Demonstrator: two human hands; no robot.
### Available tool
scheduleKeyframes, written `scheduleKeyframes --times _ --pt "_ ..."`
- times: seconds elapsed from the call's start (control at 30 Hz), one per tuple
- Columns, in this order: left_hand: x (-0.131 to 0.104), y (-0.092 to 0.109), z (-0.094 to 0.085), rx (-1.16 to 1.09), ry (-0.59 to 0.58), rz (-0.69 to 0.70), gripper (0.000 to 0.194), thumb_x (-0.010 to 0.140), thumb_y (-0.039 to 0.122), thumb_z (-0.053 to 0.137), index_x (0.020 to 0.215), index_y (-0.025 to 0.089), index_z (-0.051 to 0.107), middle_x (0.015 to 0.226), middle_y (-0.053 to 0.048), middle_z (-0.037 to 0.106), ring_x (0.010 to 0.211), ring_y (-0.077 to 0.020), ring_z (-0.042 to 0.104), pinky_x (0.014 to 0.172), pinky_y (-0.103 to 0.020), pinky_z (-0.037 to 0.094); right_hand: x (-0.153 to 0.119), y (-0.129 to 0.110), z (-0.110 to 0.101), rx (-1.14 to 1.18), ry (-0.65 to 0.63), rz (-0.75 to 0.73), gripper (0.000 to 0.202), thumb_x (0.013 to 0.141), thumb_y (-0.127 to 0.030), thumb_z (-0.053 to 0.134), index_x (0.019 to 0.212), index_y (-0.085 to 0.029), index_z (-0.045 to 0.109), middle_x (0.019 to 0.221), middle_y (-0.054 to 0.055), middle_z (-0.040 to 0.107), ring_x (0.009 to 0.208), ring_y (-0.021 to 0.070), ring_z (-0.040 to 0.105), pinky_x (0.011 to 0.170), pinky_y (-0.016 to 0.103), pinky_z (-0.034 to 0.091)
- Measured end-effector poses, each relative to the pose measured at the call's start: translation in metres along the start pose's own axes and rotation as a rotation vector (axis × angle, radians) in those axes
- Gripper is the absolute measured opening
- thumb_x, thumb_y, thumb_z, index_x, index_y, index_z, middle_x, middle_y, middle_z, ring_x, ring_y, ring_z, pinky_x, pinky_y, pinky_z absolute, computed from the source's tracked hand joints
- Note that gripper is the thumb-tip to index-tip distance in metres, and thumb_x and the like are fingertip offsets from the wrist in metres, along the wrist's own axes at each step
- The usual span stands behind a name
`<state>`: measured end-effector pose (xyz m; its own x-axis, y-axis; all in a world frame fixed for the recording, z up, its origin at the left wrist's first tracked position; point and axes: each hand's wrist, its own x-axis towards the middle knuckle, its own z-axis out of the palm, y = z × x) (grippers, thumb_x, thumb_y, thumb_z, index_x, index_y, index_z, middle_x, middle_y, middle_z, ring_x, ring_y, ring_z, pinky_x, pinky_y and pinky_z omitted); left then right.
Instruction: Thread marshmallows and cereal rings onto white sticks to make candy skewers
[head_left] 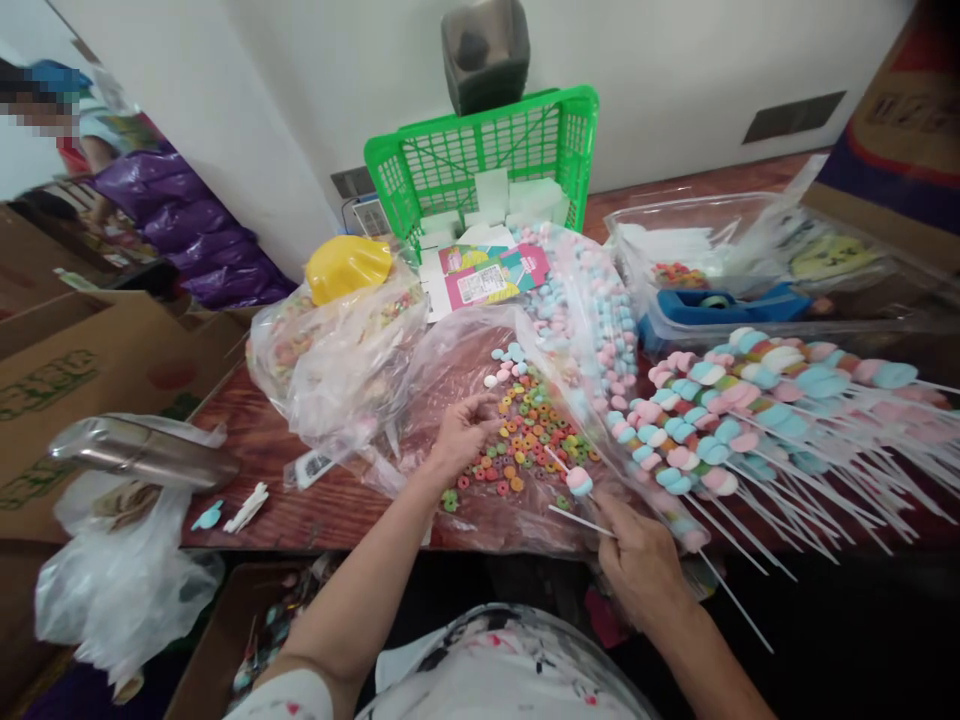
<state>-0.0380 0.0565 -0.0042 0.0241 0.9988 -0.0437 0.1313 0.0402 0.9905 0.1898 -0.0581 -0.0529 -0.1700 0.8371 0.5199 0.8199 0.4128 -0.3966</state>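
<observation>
My left hand (466,432) reaches to the left edge of a pile of colourful cereal rings (536,435) on clear plastic; its fingers are bent toward the rings, and whether they pinch one is too small to tell. In my right hand (636,545) are white sticks, one of them carrying a pink, white and blue marshmallow (579,481) near its tip. Loose marshmallows (510,358) lie just behind the rings. To the right is a large heap of marshmallow skewers (720,410) with their white sticks pointing toward the lower right.
Behind stands a green basket (480,150) with white boxes. A yellow bowl (349,268) rests on a bag at the left. A blue tape dispenser (731,303) sits by a clear tub. The steel flask (142,452) lies far left. Another person's arm (97,152) shows at the upper left.
</observation>
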Motion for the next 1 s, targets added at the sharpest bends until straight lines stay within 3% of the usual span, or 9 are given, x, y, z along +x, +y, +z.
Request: scheduleKeyframes --times 0.13,0.3,0.4,0.5,0.67,0.77,0.87,1.0 --pt "-0.009 0.018 -0.005 -0.328 0.001 -0.079 0.040 0.050 0.022 0.083 0.086 0.013 0.068 0.066 0.001 0.063 0.057 -0.0103 0.060 0.055 -0.025 0.054 0.005 -0.009 -0.003 0.125 -0.035 0.011 0.035 0.082 -0.008 0.038 0.103 -0.013 0.066 0.081 0.007 0.074 0.067 0.0198 0.071 0.059 0.027 0.053" --pt "-0.026 0.033 0.008 -0.452 -0.010 -0.041 0.033 0.053 0.019 0.083 0.083 0.014 0.070 0.074 -0.001 0.070 0.068 -0.0138 0.066 0.068 -0.031 0.058 0.019 -0.029 -0.012 0.240 0.015 0.017 0.027 0.089 -0.014 0.042 0.101 -0.016 0.066 0.081 0.006 0.074 0.067 0.0179 0.070 0.061 0.026 0.053" --pt "-0.040 0.034 0.019 -0.318 0.036 0.103 0.025 0.062 0.017 0.077 0.087 0.015 0.072 0.082 -0.004 0.072 0.075 -0.0151 0.066 0.072 -0.030 0.057 0.022 -0.034 -0.012 0.189 0.025 0.005 0.030 0.088 -0.010 0.040 0.103 -0.014 0.066 0.087 0.009 0.074 0.073 0.0195 0.070 0.066 0.028 0.054" --pt "-0.052 0.032 0.027 -0.078 0.079 0.330 0.018 0.072 0.012 0.068 0.089 0.017 0.072 0.090 -0.005 0.073 0.083 -0.0159 0.067 0.078 -0.029 0.054 0.019 -0.032 -0.008 0.121 0.003 0.005 0.034 0.082 -0.006 0.039 0.101 -0.014 0.066 0.088 0.010 0.073 0.074 0.0209 0.070 0.067 0.031 0.054" --pt "-0.060 0.025 0.034 0.209 0.128 0.692 0.026 0.080 0.005 0.058 0.098 0.020 0.069 0.095 -0.005 0.071 0.088 -0.0148 0.065 0.082 -0.030 0.053 0.013 -0.027 -0.006 0.015 -0.046 0.044 0.040 0.073 -0.004 0.038 0.099 -0.013 0.067 0.084 0.010 0.073 0.067 0.0217 0.069 0.060 0.030 0.052" --pt "-0.061 0.025 0.039 0.341 0.134 0.848 0.030 0.081 0.003 0.054 0.100 0.021 0.067 0.093 -0.006 0.069 0.088 -0.0158 0.065 0.081 -0.032 0.053 0.012 -0.027 -0.006 0.033 -0.098 0.092 0.040 0.074 -0.004 0.037 0.098 -0.014 0.067 0.082 0.009 0.073 0.068 0.0218 0.069 0.060 0.029 0.051" --pt "-0.065 0.023 0.045 0.399 0.127 0.881 0.032 0.081 0.003 0.053 0.104 0.020 0.066 0.095 -0.007 0.068 0.089 -0.0163 0.065 0.080 -0.032 0.054 0.010 -0.028 -0.004 0.170 -0.092 0.121 0.033 0.081 -0.007 0.038 0.094 -0.015 0.068 0.078 0.008 0.072 0.068 0.0199 0.069 0.060 0.027 0.051" --pt "-0.071 0.013 0.047 0.274 0.085 0.720 0.037 0.081 0.008 0.060 0.115 0.022 0.061 0.106 -0.008 0.068 0.099 -0.0174 0.064 0.084 -0.032 0.055 0.007 -0.032 -0.001 0.386 0.003 0.109 0.031 0.088 -0.013 0.040 0.103 -0.015 0.067 0.075 0.006 0.072 0.065 0.0164 0.068 0.059 0.023 0.051"
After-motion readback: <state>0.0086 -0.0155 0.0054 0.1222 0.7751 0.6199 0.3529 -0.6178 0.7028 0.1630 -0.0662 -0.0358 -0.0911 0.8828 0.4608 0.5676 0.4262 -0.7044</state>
